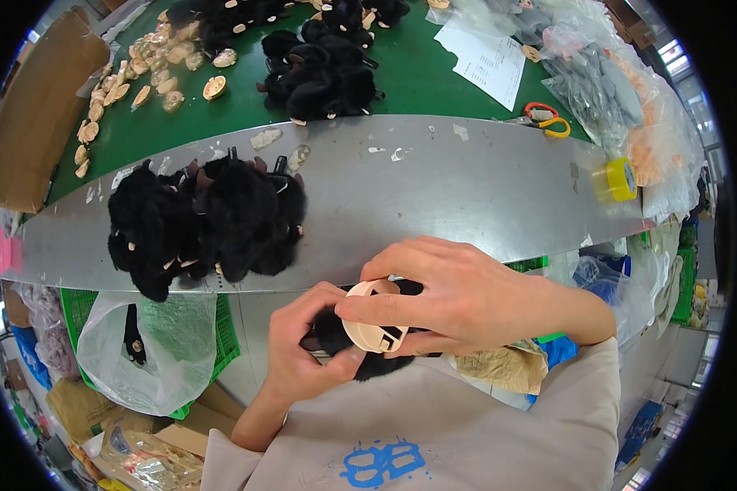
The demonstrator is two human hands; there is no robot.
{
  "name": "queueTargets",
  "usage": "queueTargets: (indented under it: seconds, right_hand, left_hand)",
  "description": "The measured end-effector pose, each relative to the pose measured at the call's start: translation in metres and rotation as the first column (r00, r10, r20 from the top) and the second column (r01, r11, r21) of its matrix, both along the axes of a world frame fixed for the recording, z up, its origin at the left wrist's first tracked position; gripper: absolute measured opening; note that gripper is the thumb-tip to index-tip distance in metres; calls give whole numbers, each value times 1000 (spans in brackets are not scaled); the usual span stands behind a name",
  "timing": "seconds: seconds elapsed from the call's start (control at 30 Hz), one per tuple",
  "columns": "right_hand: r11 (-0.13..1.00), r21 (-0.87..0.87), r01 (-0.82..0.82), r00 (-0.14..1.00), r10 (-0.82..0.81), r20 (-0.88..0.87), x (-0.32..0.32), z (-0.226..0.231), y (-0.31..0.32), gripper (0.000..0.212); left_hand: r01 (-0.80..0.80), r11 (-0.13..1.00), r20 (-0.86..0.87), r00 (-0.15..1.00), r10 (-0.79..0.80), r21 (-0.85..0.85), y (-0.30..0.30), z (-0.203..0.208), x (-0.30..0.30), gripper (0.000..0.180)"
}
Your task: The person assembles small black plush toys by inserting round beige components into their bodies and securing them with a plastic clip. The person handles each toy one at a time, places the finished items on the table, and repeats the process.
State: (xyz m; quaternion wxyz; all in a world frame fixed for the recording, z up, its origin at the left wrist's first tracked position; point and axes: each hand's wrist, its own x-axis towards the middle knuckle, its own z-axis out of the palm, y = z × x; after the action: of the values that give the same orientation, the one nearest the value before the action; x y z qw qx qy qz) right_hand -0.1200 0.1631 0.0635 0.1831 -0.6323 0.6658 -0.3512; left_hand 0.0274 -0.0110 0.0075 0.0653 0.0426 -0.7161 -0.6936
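Observation:
In front of my chest I hold a black plush piece (pixel 382 367) together with a cream plastic part (pixel 367 335), round with cut-out slots. My left hand (pixel 299 348) is closed around the plush from the left, its thumb low beside the plastic. From the right, my right hand (pixel 442 295) grips the plastic part, fingers over its top and side. How far the part sits in the plush is hidden by my fingers. On the metal table edge, a pile of black plush pieces (pixel 241 213) lies to the left of my hands.
Cream plastic parts (pixel 214 87) and more black plush pieces (pixel 323 74) lie on the green surface. Scissors (pixel 547 119), a yellow tape roll (pixel 616 180) and a paper sheet (pixel 483 61) are at right. A bag-lined green crate (pixel 228 335) stands below left; a cardboard box (pixel 41 114) stands far left.

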Motion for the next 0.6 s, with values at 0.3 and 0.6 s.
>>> queueTargets:
  seconds: [0.3, 0.6]
  right_hand:
    - [929, -302, 213, 977, -210, 44, -2, -14, -16, 33]
    - [739, -561, 372, 926, -338, 168, 11, -41, -62, 35]
  left_hand:
    - [-305, 905, -261, 937, 231, -297, 21, -7, -9, 47]
    - [-389, 919, -261, 895, 361, -64, 33, -26, -2, 56]
